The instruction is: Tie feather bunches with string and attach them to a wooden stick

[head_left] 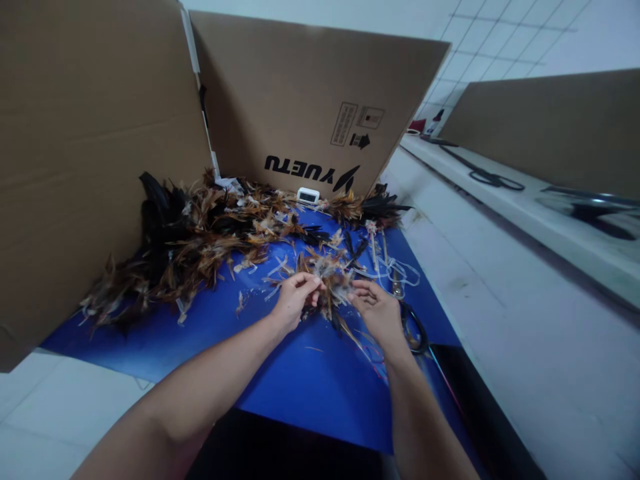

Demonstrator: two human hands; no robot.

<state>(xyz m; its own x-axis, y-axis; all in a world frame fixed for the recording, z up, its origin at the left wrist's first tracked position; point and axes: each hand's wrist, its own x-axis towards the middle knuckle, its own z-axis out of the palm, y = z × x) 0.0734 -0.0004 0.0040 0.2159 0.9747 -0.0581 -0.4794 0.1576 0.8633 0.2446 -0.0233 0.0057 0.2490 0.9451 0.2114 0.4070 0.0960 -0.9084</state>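
Brown and grey feathers [333, 280] lie in a small heap on the blue work surface [310, 393], between my two hands. My left hand [296, 300] is closed in a pinch at the heap's left side, with thumb and forefinger on a wispy feather. On the right side, my right hand [377, 310] has its fingers curled together at the fluffy grey edge; what sits between their tips is too small to make out. Scissors with black handles [415, 328] lie partly hidden beside my right wrist.
A large pile of brown and black feathers [215, 227] lines the back and left. Behind it stand cardboard panels [300, 93]. A small white digital timer [308, 195] and clear plastic ties [400, 270] are on the surface. Scissors [495, 180] rest on a ledge at right.
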